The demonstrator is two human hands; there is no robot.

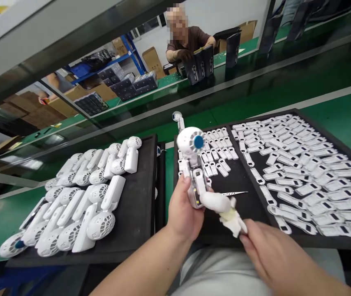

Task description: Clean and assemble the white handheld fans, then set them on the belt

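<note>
Upright in my left hand (184, 207) is a white handheld device (190, 142) with a round head and a blue centre; its handle is open, showing inner parts. My fingers wrap round the handle's lower part. My right hand (263, 246), at the lower right, pinches a small white piece (234, 224), crumpled and partly yellowish. A thick white rounded piece (215, 201) lies between that piece and the handle; what it belongs to is hard to tell. Behind the hands, a black tray (243, 185) holds many small white panels (289, 181) with dark windows.
On the left, a black tray (140, 193) holds rows of white devices (101, 225). Pointed white tweezers (235, 193) lie behind my right hand. Across the green bench (225, 111), a person (194, 39) handles dark boxes (200, 65). A metal beam crosses above.
</note>
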